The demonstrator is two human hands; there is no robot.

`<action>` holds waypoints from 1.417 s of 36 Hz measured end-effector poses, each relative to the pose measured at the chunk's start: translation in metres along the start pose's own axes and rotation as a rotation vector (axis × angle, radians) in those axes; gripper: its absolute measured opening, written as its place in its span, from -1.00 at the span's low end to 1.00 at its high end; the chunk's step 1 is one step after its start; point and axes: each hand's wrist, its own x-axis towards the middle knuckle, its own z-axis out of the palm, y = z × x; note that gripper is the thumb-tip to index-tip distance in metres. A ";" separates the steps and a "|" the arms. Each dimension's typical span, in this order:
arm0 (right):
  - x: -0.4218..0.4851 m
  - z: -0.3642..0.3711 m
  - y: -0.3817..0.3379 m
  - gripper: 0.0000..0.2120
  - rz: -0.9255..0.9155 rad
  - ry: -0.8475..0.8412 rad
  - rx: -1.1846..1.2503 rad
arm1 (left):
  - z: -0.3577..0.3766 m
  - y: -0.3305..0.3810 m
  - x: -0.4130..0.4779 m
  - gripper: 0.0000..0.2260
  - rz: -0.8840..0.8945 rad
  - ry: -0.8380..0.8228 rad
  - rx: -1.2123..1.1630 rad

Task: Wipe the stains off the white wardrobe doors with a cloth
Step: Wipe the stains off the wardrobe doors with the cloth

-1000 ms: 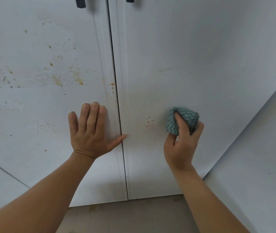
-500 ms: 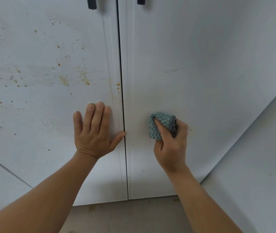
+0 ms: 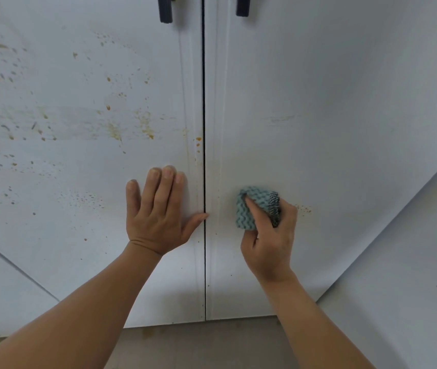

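Note:
Two white wardrobe doors fill the view, split by a dark vertical gap. The left door (image 3: 65,182) carries many yellow-brown splatter stains (image 3: 113,131). My left hand (image 3: 159,211) presses flat on it beside the gap, fingers straight. On the right door (image 3: 345,129), my right hand (image 3: 270,235) grips a folded teal zigzag cloth (image 3: 252,206) and holds it against the panel. A small patch of orange specks (image 3: 304,209) shows just right of that hand. A faint smear (image 3: 278,119) sits higher up.
Two dark door handles (image 3: 164,9) (image 3: 242,6) hang at the top, either side of the gap. A white side panel (image 3: 411,262) angles in at the right. Beige floor (image 3: 198,342) lies below the doors.
My right hand slid the cloth leftward along the right door, over the orange specks, then stopped a little right of the gap. The left hand stayed pressed in place.

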 end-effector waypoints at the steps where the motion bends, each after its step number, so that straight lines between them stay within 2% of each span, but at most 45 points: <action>1: 0.000 0.000 -0.002 -0.66 -0.007 0.001 0.000 | 0.000 0.000 0.000 -0.07 0.000 0.000 0.000; 4: 0.000 0.001 -0.008 -0.68 -0.149 -0.069 -0.008 | 0.001 0.000 -0.001 -0.11 0.002 -0.008 -0.004; 8: 0.006 0.002 -0.011 -0.57 -0.098 -0.058 -0.011 | 0.002 -0.001 -0.003 -0.15 0.000 -0.009 0.005; 12: 0.028 -0.005 -0.023 -0.66 -0.214 -0.165 -0.011 | 0.001 0.000 -0.002 -0.19 -0.002 -0.001 -0.002; 14: 0.054 -0.011 -0.029 -0.73 -0.231 -0.091 0.012 | 0.001 0.001 -0.001 -0.19 -0.004 -0.001 -0.005; 17: 0.099 -0.018 -0.040 -0.71 -0.223 0.017 0.000 | 0.000 0.000 -0.002 -0.17 0.000 -0.007 -0.002; 20: 0.120 -0.016 -0.049 -0.68 -0.224 -0.002 -0.046 | -0.001 0.000 -0.002 -0.17 0.002 -0.011 -0.005; 24: 0.094 -0.013 -0.046 -0.64 -0.213 -0.087 -0.079 | -0.001 0.000 -0.002 -0.16 0.000 -0.015 -0.004; 30: 0.031 -0.006 -0.022 -0.75 -0.251 -0.259 -0.096 | -0.002 0.000 -0.001 -0.18 -0.008 -0.004 -0.012; 32: 0.032 -0.006 -0.021 -0.74 -0.283 -0.265 -0.094 | -0.002 -0.001 -0.001 -0.17 -0.013 -0.005 -0.012; 34: 0.045 -0.009 -0.022 -0.74 -0.288 -0.193 -0.079 | -0.002 0.000 -0.001 -0.16 -0.011 -0.004 -0.021; 37: 0.069 -0.009 -0.026 -0.67 -0.259 -0.066 -0.045 | -0.002 0.000 -0.001 -0.13 -0.008 0.000 -0.022; 39: 0.068 -0.006 -0.028 -0.66 -0.247 -0.050 -0.052 | -0.002 0.000 -0.001 -0.13 -0.007 0.001 -0.033; 43: 0.024 0.001 -0.022 -0.74 -0.235 -0.166 -0.097 | -0.001 0.000 -0.001 -0.20 -0.007 0.007 -0.051; 46: 0.000 -0.001 -0.020 -0.62 -0.176 -0.264 -0.142 | -0.001 0.001 0.000 -0.20 -0.012 0.018 -0.074; 49: -0.003 -0.009 -0.030 -0.59 -0.044 -0.284 -0.082 | -0.003 0.001 0.000 -0.19 -0.017 0.020 -0.101; 51: 0.001 -0.017 -0.036 -0.61 0.118 -0.274 0.049 | -0.005 0.001 0.001 -0.20 -0.016 0.012 -0.130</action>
